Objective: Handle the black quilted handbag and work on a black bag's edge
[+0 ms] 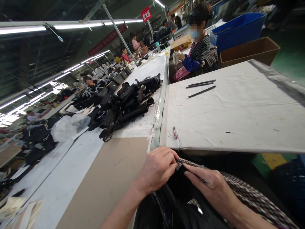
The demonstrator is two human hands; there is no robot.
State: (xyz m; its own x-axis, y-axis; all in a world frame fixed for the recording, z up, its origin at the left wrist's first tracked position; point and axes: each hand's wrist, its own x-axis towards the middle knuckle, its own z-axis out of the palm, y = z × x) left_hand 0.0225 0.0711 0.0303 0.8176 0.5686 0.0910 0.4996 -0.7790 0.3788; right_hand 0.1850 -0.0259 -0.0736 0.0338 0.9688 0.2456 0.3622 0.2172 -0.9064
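In the lower middle, my left hand (158, 167) is closed, its thumb and fingers pinching the upper edge of a black leather-like piece (181, 189). From the other side my right hand (211, 183) grips the same edge, thumb and fingers pressed together close to the left fingertips. A small greyish bit shows between the two hands. The black piece hangs down over my lap, its lower part dark and hard to make out. Checked cloth (247, 187) lies behind and under the right hand. Just beyond the hands, thread snips (175, 133) with red handles lie on the white-covered table.
Thin black strips (202, 91) lie on the white-covered table (238, 111). Left of it, a long bench bears a heap of black bag parts (131, 105) and a clear plastic bag (69, 127). A seated co-worker (197, 47) is beyond, near a blue bin (238, 30) and brown box (247, 52).
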